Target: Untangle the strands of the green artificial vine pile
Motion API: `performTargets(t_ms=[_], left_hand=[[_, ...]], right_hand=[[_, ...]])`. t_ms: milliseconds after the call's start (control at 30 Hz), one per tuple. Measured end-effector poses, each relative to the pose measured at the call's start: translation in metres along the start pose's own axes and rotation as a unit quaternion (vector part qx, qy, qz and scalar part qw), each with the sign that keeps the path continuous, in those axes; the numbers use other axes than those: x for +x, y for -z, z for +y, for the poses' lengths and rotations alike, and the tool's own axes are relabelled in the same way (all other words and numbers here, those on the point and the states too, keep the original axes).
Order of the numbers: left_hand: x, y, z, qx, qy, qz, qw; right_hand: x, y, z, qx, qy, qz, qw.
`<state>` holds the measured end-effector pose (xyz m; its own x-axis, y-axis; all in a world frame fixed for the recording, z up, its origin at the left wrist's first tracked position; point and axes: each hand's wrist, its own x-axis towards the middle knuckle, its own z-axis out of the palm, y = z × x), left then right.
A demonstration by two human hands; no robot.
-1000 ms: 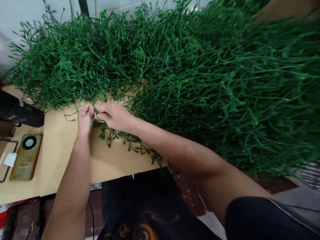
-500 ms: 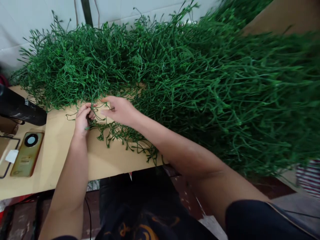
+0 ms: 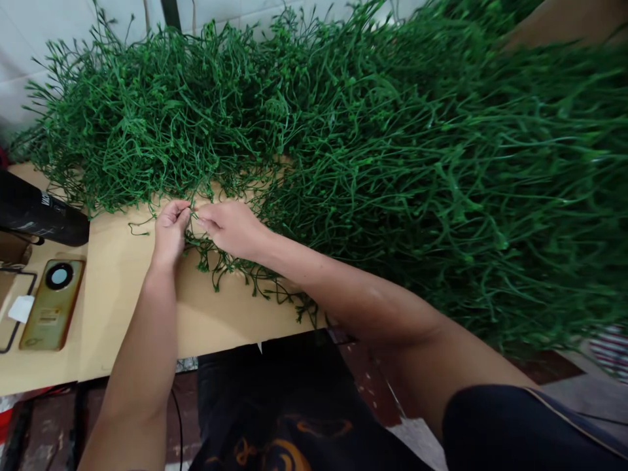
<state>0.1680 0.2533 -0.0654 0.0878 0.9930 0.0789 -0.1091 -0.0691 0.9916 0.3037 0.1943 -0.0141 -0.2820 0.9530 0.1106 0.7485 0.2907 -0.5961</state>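
Observation:
Thin green artificial plant stems point(image 3: 192, 207) are pinched between my two hands, just above the tabletop. My left hand point(image 3: 171, 226) is closed, thumb and forefinger together on a stem. Close against it on the right, my right hand point(image 3: 233, 226) also pinches the stem with its fingertips. Exactly which strand each hand holds is partly hidden by the fingers. Loose green stems point(image 3: 255, 278) lie beneath and beside my right wrist. Behind my hands rises a big heap of the same stems point(image 3: 161, 124).
The heap continues as a dense mass point(image 3: 441, 176) along the right side. On the left of the tan tabletop point(image 3: 122, 314) are a black bottle point(image 3: 44, 209) lying tilted and a phone point(image 3: 53, 304). A brown cardboard piece point(image 3: 569, 23) stands at the upper right.
My right hand's fingers have closed and come up to my left hand, which has shifted slightly right. Both hands now meet at the stem. The view has moved a little.

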Motion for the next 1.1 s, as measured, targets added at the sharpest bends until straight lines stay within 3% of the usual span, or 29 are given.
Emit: performTargets(t_ms=[200, 400, 500, 700, 933, 1000, 1100], left_hand=[[-0.005, -0.008, 0.003, 0.043, 0.012, 0.003, 0.999], [-0.002, 0.009, 0.0, -0.028, 0.032, -0.068, 0.997], [-0.004, 0.013, 0.001, -0.05, 0.04, -0.069, 0.996], [-0.006, 0.006, 0.005, 0.018, 0.019, -0.078, 0.997], [-0.006, -0.011, 0.011, 0.135, 0.019, -0.002, 0.991], [-0.003, -0.007, 0.008, 0.149, 0.004, 0.032, 0.988], [0.004, 0.008, 0.003, 0.134, -0.034, 0.131, 0.982]], right_hand=[[-0.013, 0.004, 0.003, 0.04, 0.008, -0.006, 0.999], [-0.006, 0.0, 0.011, 0.094, -0.006, 0.028, 0.995], [-0.003, -0.004, 0.018, 0.109, -0.021, 0.033, 0.993], [-0.003, -0.005, 0.023, 0.107, -0.022, 0.026, 0.994], [-0.01, -0.006, 0.01, 0.056, 0.035, 0.051, 0.997], [-0.02, -0.002, 0.0, 0.061, 0.077, 0.043, 0.994], [-0.041, 0.019, -0.022, 0.051, 0.184, 0.016, 0.982]])
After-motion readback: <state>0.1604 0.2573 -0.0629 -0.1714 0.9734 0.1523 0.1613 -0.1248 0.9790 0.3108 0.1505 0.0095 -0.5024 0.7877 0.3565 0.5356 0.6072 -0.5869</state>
